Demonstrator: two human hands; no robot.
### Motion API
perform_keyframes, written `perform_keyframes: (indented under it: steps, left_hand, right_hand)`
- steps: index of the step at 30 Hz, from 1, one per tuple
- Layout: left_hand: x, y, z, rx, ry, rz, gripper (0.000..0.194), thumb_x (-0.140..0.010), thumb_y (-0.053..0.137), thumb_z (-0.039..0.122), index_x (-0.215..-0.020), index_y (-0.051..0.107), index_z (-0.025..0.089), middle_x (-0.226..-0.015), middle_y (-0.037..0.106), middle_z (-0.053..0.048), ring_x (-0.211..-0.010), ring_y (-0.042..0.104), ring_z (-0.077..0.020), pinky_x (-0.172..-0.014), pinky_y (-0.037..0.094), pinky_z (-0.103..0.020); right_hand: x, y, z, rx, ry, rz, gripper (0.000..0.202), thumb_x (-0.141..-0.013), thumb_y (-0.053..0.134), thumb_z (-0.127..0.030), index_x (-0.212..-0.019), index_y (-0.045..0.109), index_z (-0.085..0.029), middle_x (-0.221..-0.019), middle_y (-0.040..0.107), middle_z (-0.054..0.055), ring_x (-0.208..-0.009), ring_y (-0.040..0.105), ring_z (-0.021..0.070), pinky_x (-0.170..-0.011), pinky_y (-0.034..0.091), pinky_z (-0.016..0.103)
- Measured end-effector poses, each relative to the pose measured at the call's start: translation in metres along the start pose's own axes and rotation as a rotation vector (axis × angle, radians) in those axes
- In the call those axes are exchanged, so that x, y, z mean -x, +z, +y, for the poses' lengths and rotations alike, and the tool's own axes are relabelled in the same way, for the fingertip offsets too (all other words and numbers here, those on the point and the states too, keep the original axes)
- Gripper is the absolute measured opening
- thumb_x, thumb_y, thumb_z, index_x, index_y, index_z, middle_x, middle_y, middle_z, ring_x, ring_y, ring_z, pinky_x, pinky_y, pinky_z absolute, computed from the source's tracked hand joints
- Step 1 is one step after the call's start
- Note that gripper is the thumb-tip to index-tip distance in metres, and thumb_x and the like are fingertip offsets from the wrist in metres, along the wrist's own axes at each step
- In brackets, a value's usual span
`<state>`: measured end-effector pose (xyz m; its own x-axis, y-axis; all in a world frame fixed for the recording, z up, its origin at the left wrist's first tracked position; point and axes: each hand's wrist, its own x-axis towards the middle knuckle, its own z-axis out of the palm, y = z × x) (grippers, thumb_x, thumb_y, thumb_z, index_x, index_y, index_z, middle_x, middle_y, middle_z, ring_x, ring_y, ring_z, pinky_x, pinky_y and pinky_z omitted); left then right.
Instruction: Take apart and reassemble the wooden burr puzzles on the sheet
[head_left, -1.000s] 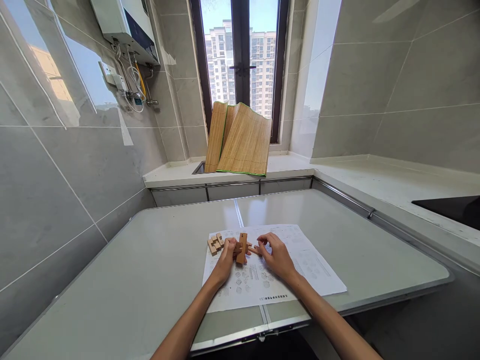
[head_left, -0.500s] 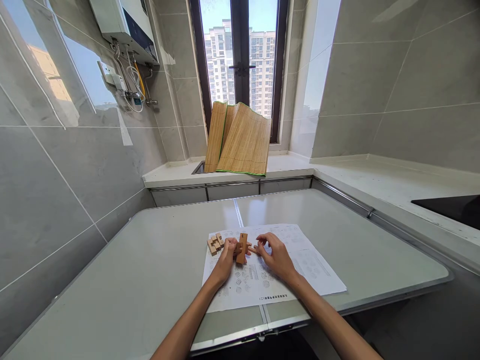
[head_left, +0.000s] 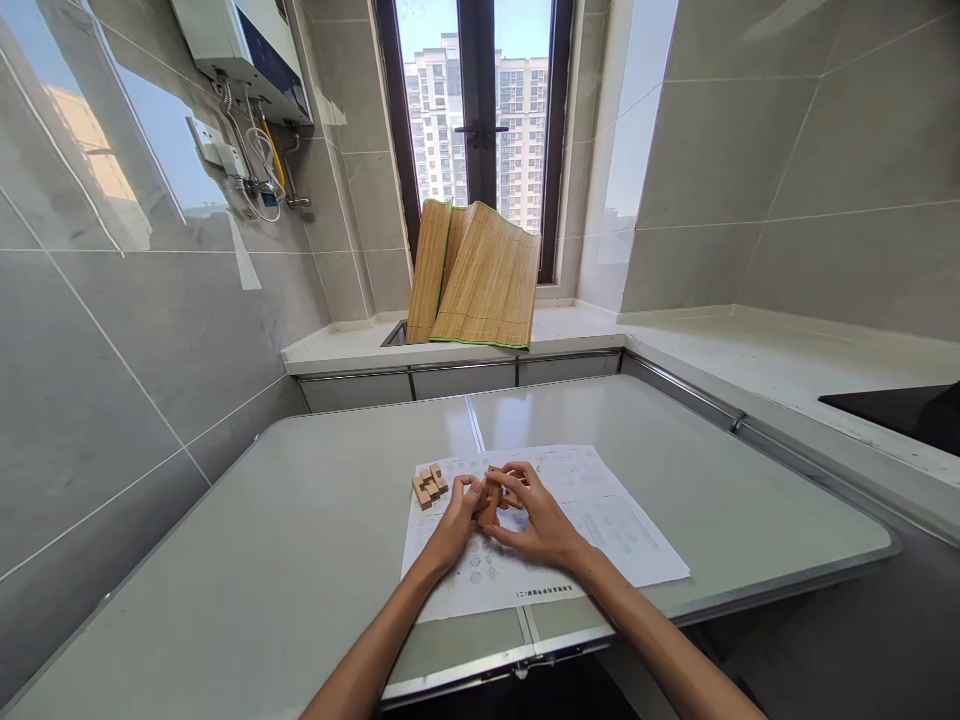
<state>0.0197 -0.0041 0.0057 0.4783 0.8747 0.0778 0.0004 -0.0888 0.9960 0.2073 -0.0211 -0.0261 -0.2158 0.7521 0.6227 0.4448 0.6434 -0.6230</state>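
The puzzle piece (head_left: 489, 508) between the fingers (head_left: 508, 538) looks like smooth, satin brown wood; the block cluster (head_left: 430, 487) at left is paler, matt wood. Under them, the sheet (head_left: 622, 545) is thin matt paper. The bench (head_left: 300, 540) is smooth with a soft sheen, its near edge strip (head_left: 457, 674) shiny metal. Far off, the mat (head_left: 487, 285) shows ribbed, woody slats. The left wall tiles (head_left: 97, 420) are glossy, mirroring light.
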Motion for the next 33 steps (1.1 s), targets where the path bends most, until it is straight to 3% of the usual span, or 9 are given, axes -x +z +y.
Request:
perform_keyframes:
  steps: [4,10,17,23,33]
  left_hand:
    - [0.001,0.001,-0.002,-0.049,0.014,-0.071,0.048,-0.096,0.042,0.068,-0.114,0.034,0.025,-0.116,0.070,-0.011,-0.104,0.066,-0.0240,-0.093,0.045,-0.039]
    - [0.001,0.003,-0.001,-0.069,0.040,-0.079,0.054,-0.092,0.048,0.072,-0.113,0.032,0.025,-0.119,0.071,-0.013,-0.105,0.066,-0.0247,-0.095,0.043,-0.040]
    - [0.001,0.001,-0.002,-0.082,0.059,-0.065,0.048,-0.094,0.046,0.068,-0.111,0.034,0.025,-0.113,0.072,-0.012,-0.103,0.066,-0.0251,-0.094,0.043,-0.040]
    - [0.001,0.000,-0.007,-0.072,0.077,-0.063,0.046,-0.096,0.047,0.065,-0.115,0.037,0.024,-0.105,0.073,-0.010,-0.092,0.068,-0.0231,-0.091,0.044,-0.039]
    - [0.002,0.001,-0.004,-0.078,0.070,-0.077,0.045,-0.097,0.046,0.065,-0.112,0.035,0.025,-0.100,0.072,-0.008,-0.088,0.065,-0.0221,-0.087,0.042,-0.036]
  right_hand:
    - [-0.001,0.002,-0.003,-0.057,0.008,-0.017,0.063,-0.079,0.077,-0.026,-0.137,0.054,-0.034,-0.132,0.046,0.009,-0.119,0.055,0.0266,-0.090,0.061,0.042]
    - [-0.002,0.002,-0.007,-0.068,0.001,0.005,0.059,-0.081,0.071,-0.016,-0.135,0.053,-0.031,-0.126,0.054,0.009,-0.111,0.060,0.0240,-0.087,0.061,0.039]
    - [-0.002,0.000,-0.011,-0.029,0.015,0.003,0.054,-0.082,0.069,-0.016,-0.133,0.055,-0.030,-0.125,0.057,0.010,-0.110,0.062,0.0256,-0.091,0.059,0.043]
    - [-0.003,0.001,-0.011,-0.057,0.022,0.002,0.053,-0.083,0.066,-0.013,-0.132,0.055,-0.030,-0.123,0.058,0.009,-0.108,0.063,0.0244,-0.084,0.061,0.039]
    - [-0.002,0.000,-0.009,-0.023,0.019,0.009,0.051,-0.084,0.066,-0.014,-0.131,0.056,-0.030,-0.122,0.059,0.009,-0.107,0.063,0.0239,-0.087,0.059,0.040]
